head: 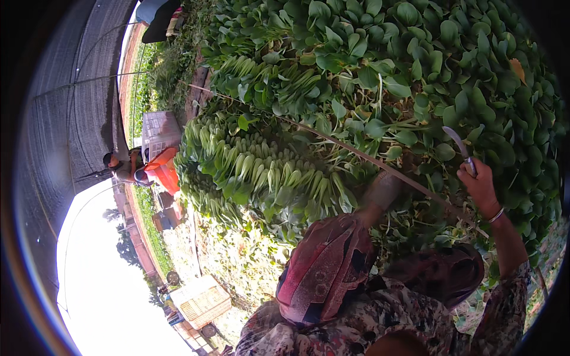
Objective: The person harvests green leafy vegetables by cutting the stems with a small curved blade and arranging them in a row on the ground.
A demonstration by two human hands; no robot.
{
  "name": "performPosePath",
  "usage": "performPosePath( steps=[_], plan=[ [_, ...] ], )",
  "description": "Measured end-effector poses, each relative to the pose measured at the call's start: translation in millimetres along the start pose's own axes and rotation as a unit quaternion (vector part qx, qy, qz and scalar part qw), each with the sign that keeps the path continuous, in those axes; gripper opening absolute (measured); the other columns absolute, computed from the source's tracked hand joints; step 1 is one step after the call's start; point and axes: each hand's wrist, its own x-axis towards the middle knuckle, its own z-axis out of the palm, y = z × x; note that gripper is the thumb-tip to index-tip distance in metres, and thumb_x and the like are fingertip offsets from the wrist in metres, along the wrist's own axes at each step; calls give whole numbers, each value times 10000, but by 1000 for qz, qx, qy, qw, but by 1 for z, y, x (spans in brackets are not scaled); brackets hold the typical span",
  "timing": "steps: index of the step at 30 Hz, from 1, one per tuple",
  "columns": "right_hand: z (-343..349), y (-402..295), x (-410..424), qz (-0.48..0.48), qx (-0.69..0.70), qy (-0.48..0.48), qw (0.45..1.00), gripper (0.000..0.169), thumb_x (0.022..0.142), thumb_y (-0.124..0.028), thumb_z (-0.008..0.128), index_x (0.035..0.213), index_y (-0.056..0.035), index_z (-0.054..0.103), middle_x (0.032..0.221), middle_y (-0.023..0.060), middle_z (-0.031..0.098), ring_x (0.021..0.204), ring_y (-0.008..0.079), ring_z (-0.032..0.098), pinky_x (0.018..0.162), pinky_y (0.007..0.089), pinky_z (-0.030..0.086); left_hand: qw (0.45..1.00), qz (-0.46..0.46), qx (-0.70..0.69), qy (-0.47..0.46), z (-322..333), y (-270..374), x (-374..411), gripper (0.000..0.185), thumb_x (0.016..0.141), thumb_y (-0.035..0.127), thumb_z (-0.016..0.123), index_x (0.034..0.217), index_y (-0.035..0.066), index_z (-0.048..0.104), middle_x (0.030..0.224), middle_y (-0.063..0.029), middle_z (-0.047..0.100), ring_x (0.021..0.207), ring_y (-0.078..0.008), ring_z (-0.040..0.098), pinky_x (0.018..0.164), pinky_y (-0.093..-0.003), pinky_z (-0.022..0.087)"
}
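Observation:
My right hand (480, 184) is raised over the leafy bed, closed around the handle of a curved harvesting knife (456, 139). The blade points up and to the left, with nothing against it. Below the hand is a bracelet on the wrist. Leafy greens (472, 84) stand rooted beside and beyond the knife. Cut bok choy (271, 167) lies in overlapping rows left of my feet, pale stalks upward. My left hand is out of view.
A thin pole (347, 146) crosses the bed diagonally. My patterned knees (331, 267) are bent near the bottom. Plastic crates (160, 129) stand at the left, near a person (124, 167) and an orange-red bag (162, 171). A yellow crate (202, 302) sits lower left. Shade netting (75, 98) hangs overhead.

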Motion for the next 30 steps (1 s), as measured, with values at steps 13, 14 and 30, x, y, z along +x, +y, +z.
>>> performPosePath(
  steps=[13,14,30],
  plan=[
    [24,-13,-37,-6,-53,58,997,254,776,-187,734,832,-18,553,680,143,552,589,288,537,565,379,432,988,-27,-142,-62,-61,65,-6,261,979,170,445,1143,12,574,1042,-96,633,928,-182,604,848,-303,495],
    [24,-20,-34,-15,-48,40,998,254,775,-184,734,826,-20,546,689,145,550,601,293,540,573,389,432,987,-38,-140,-70,-69,63,-11,259,976,167,452,1141,11,576,1038,-94,634,924,-180,605,845,-301,496],
    [-58,-20,-147,40,-141,343,928,231,752,-244,699,820,-56,583,772,147,591,746,369,601,654,433,480,909,-148,-274,-278,-186,59,-22,223,922,113,559,1100,-11,609,976,-70,651,868,-155,614,805,-280,502]
  ],
)
